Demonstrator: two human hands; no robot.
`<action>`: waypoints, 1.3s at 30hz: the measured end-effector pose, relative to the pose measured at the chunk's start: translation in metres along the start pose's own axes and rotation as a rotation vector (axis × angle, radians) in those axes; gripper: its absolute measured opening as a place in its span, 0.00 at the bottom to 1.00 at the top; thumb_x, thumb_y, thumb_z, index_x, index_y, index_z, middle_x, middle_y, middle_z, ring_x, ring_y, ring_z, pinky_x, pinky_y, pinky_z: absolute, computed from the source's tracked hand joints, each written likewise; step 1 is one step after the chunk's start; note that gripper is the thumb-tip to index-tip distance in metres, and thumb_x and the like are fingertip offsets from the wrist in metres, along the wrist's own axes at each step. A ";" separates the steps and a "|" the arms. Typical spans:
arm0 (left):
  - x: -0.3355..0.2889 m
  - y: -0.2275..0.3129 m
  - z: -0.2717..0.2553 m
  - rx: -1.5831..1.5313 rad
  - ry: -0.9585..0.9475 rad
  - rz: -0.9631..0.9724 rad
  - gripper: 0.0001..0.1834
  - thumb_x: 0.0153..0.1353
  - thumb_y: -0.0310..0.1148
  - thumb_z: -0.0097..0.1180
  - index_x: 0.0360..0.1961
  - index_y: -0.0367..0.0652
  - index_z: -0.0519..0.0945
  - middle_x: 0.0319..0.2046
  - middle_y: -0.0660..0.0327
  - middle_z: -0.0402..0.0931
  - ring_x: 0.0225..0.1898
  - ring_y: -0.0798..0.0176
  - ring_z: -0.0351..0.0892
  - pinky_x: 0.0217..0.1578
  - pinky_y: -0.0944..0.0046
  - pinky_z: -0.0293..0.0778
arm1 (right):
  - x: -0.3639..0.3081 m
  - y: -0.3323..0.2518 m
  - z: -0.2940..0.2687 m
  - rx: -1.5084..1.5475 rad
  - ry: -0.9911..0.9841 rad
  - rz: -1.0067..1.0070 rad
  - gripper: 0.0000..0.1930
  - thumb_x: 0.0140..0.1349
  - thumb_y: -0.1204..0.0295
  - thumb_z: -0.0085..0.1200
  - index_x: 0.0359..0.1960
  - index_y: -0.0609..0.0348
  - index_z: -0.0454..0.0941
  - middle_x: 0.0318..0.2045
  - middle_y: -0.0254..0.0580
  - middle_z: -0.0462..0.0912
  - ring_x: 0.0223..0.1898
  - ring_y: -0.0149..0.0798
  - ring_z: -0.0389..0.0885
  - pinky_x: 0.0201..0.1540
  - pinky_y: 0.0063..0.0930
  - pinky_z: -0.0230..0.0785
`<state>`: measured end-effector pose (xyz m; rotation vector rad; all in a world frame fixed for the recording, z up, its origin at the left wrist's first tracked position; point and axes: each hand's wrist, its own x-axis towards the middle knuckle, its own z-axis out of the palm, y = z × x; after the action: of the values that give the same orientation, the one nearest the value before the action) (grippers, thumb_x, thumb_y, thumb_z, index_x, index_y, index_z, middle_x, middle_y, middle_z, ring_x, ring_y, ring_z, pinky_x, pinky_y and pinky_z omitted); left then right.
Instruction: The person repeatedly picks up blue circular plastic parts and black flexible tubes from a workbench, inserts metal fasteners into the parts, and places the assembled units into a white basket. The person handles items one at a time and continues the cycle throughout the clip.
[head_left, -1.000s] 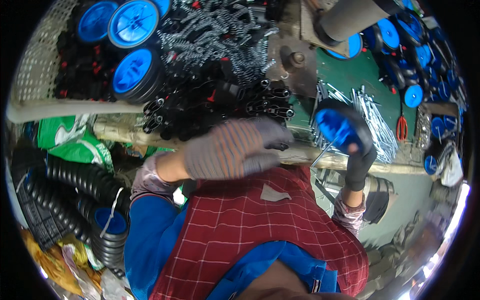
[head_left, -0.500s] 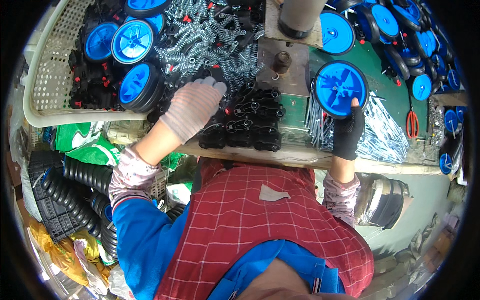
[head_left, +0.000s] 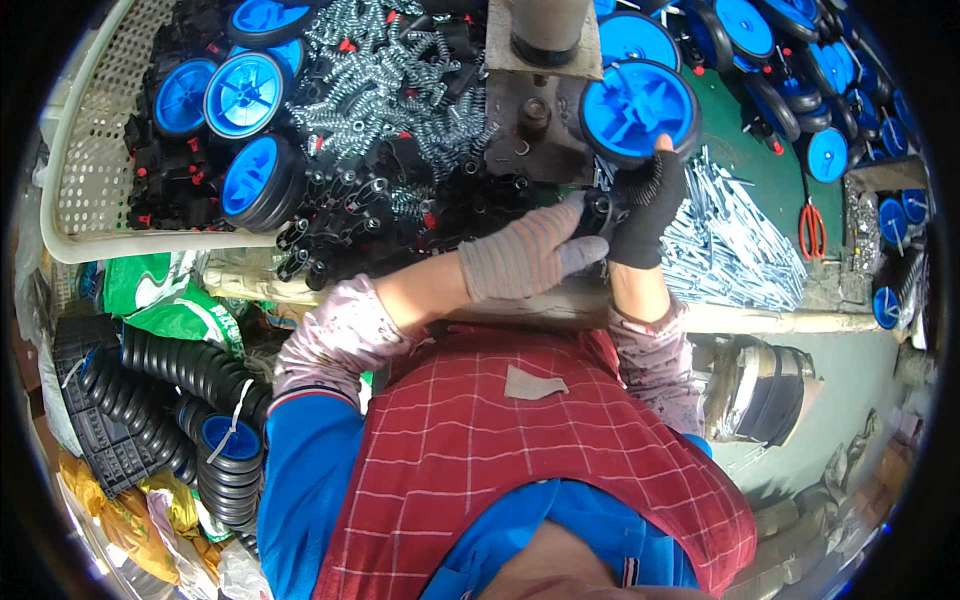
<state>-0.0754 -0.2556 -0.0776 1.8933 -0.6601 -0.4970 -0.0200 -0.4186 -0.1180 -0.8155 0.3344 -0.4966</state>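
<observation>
My right hand (head_left: 650,205), in a black glove with bare fingertips, grips a blue wheel (head_left: 632,105) with a black tyre, thumb on its near rim. Beside it is my left hand (head_left: 525,255), in a striped glove with grey fingertips. Its fingers close on a small black plastic part (head_left: 603,208) just below the wheel, partly hidden between the two hands. Beyond my left forearm lie more black plastic parts (head_left: 345,205) and a heap of metal springs (head_left: 365,85). A pile of long metal pins (head_left: 735,240) spreads to the right of my right hand.
A metal press post (head_left: 545,35) rises above a steel block (head_left: 535,125) in front of me. Several blue wheels (head_left: 745,25) crowd the far right. Red-handled scissors (head_left: 811,232) lie on the green tabletop. At left stands a pale perforated basket (head_left: 85,190); stacked tyres (head_left: 225,480) sit below.
My left hand has moved right, from the heap of springs and black parts to beside my right hand, with a black part in it. The right hand has shifted the wheel left and away from me.
</observation>
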 end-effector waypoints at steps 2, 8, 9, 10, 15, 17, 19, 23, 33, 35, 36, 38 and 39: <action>0.008 0.002 -0.015 0.018 0.099 0.033 0.27 0.65 0.41 0.60 0.58 0.33 0.71 0.45 0.48 0.79 0.45 0.53 0.79 0.50 0.56 0.74 | 0.007 0.003 -0.005 -0.007 -0.041 -0.033 0.15 0.67 0.66 0.56 0.47 0.66 0.77 0.41 0.43 0.79 0.41 0.34 0.77 0.45 0.30 0.71; 0.052 -0.017 -0.072 -0.448 0.354 -0.393 0.25 0.59 0.42 0.69 0.50 0.38 0.77 0.41 0.61 0.79 0.36 0.64 0.82 0.36 0.67 0.84 | 0.005 -0.003 -0.022 -0.595 -0.117 -0.361 0.13 0.69 0.68 0.54 0.45 0.68 0.77 0.34 0.48 0.77 0.34 0.33 0.74 0.38 0.29 0.67; 0.054 -0.023 -0.075 -0.477 0.357 -0.402 0.25 0.58 0.42 0.70 0.50 0.38 0.77 0.41 0.61 0.79 0.36 0.64 0.82 0.36 0.67 0.84 | 0.003 -0.005 -0.022 -0.752 -0.148 -0.438 0.13 0.69 0.68 0.54 0.45 0.68 0.76 0.33 0.48 0.77 0.34 0.33 0.74 0.37 0.28 0.66; 0.057 -0.028 -0.077 -0.504 0.359 -0.413 0.25 0.58 0.42 0.70 0.50 0.38 0.77 0.41 0.60 0.79 0.35 0.64 0.82 0.35 0.67 0.84 | 0.000 -0.006 -0.021 -0.615 -0.128 -0.258 0.24 0.61 0.62 0.64 0.53 0.67 0.76 0.45 0.44 0.83 0.44 0.35 0.77 0.51 0.29 0.68; 0.061 -0.044 -0.080 -0.299 0.358 -0.440 0.25 0.57 0.43 0.71 0.48 0.38 0.78 0.40 0.60 0.79 0.35 0.65 0.82 0.34 0.66 0.85 | -0.016 -0.007 -0.004 -0.670 -0.201 -0.228 0.26 0.62 0.63 0.63 0.58 0.65 0.74 0.44 0.42 0.83 0.45 0.34 0.78 0.51 0.27 0.68; 0.061 -0.044 -0.081 -0.303 0.358 -0.435 0.26 0.57 0.43 0.71 0.49 0.37 0.78 0.40 0.59 0.80 0.36 0.65 0.82 0.35 0.65 0.85 | -0.023 -0.007 0.001 -0.728 -0.240 -0.237 0.28 0.63 0.63 0.62 0.60 0.65 0.72 0.45 0.42 0.83 0.46 0.34 0.78 0.51 0.27 0.69; 0.061 -0.043 -0.081 -0.349 0.351 -0.406 0.27 0.57 0.44 0.71 0.50 0.36 0.77 0.41 0.58 0.80 0.37 0.65 0.82 0.35 0.65 0.85 | -0.030 -0.006 0.004 -0.787 -0.295 -0.225 0.29 0.63 0.64 0.62 0.63 0.64 0.69 0.45 0.43 0.82 0.46 0.34 0.79 0.51 0.27 0.70; 0.043 -0.029 -0.072 -0.475 0.381 -0.227 0.34 0.57 0.51 0.68 0.51 0.30 0.75 0.37 0.53 0.82 0.37 0.63 0.83 0.39 0.65 0.81 | -0.036 0.003 0.014 -0.796 -0.469 -0.267 0.35 0.63 0.70 0.62 0.69 0.64 0.61 0.49 0.46 0.80 0.44 0.35 0.80 0.47 0.29 0.73; -0.147 -0.018 -0.143 0.813 0.844 -0.072 0.20 0.61 0.29 0.61 0.55 0.38 0.76 0.50 0.47 0.77 0.51 0.45 0.78 0.52 0.55 0.73 | 0.011 -0.005 0.017 -1.163 -0.546 -0.641 0.28 0.60 0.59 0.65 0.56 0.62 0.72 0.38 0.50 0.84 0.38 0.41 0.83 0.42 0.34 0.73; -0.170 -0.028 -0.166 1.266 0.886 -0.147 0.21 0.61 0.33 0.63 0.53 0.38 0.76 0.49 0.45 0.77 0.49 0.41 0.78 0.49 0.49 0.74 | 0.040 -0.023 0.009 -1.130 -0.627 -0.491 0.24 0.62 0.60 0.63 0.53 0.63 0.73 0.33 0.50 0.83 0.33 0.38 0.81 0.38 0.34 0.72; -0.179 -0.033 -0.173 1.422 0.829 -0.295 0.22 0.60 0.38 0.63 0.52 0.39 0.76 0.46 0.46 0.77 0.46 0.41 0.78 0.46 0.47 0.74 | 0.064 -0.040 0.006 -1.233 -0.672 -0.353 0.22 0.63 0.61 0.62 0.51 0.64 0.75 0.31 0.48 0.83 0.31 0.36 0.80 0.36 0.34 0.72; -0.190 -0.042 -0.189 1.438 0.595 -0.601 0.21 0.58 0.40 0.64 0.48 0.41 0.76 0.44 0.48 0.76 0.44 0.41 0.77 0.43 0.47 0.74 | 0.121 -0.079 0.004 -1.272 -0.714 -0.198 0.19 0.65 0.60 0.60 0.46 0.65 0.78 0.28 0.45 0.82 0.29 0.34 0.79 0.34 0.34 0.70; -0.190 -0.048 -0.197 1.433 0.557 -0.598 0.21 0.59 0.42 0.63 0.48 0.41 0.76 0.47 0.48 0.75 0.45 0.41 0.76 0.44 0.46 0.74 | 0.146 -0.094 0.006 -1.186 -0.718 -0.203 0.19 0.65 0.59 0.59 0.44 0.65 0.79 0.27 0.43 0.82 0.29 0.33 0.78 0.34 0.33 0.70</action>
<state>-0.0907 0.0188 -0.0367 3.4095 0.0641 0.3240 0.0773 -0.5492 -0.0565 -2.1155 -0.1785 -0.1140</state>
